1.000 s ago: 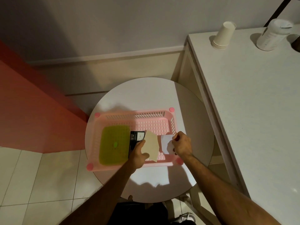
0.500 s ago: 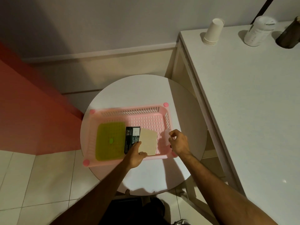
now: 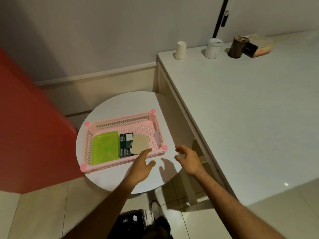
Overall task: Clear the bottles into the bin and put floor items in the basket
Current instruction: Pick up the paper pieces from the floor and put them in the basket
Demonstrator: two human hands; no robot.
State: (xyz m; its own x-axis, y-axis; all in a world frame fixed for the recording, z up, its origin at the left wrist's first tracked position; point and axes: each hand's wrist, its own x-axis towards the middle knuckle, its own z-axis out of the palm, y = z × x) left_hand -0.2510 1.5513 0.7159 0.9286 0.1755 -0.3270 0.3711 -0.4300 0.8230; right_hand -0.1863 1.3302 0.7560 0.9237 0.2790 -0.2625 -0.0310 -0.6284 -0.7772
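Observation:
A pink slotted basket [image 3: 124, 120] sits on a round white table [image 3: 120, 102]. Inside it lie a green lidded box [image 3: 106, 147], a dark printed packet [image 3: 126, 144], a beige card [image 3: 140, 141] and a pale sheet [image 3: 157, 135] leaning on the right wall. My left hand [image 3: 143, 163] hovers open just in front of the basket's near rim, holding nothing. My right hand [image 3: 189, 159] is open over the table's right edge, fingers spread, also with nothing in it. A white bottle [image 3: 213, 48] stands at the back of the long counter.
The white counter [image 3: 250, 109] runs along the right, with stacked paper cups [image 3: 180, 50], a dark jar [image 3: 237, 47] and a box [image 3: 259, 46] at its far end. A red wall [image 3: 29, 131] rises on the left. Tiled floor [image 3: 43, 209] lies below, with my shoe [image 3: 155, 209] and a dark object by it.
Both hands have let go of the beige card and pale sheet, which now lie in the basket, and pulled back toward me. The view has tilted up and to the right.

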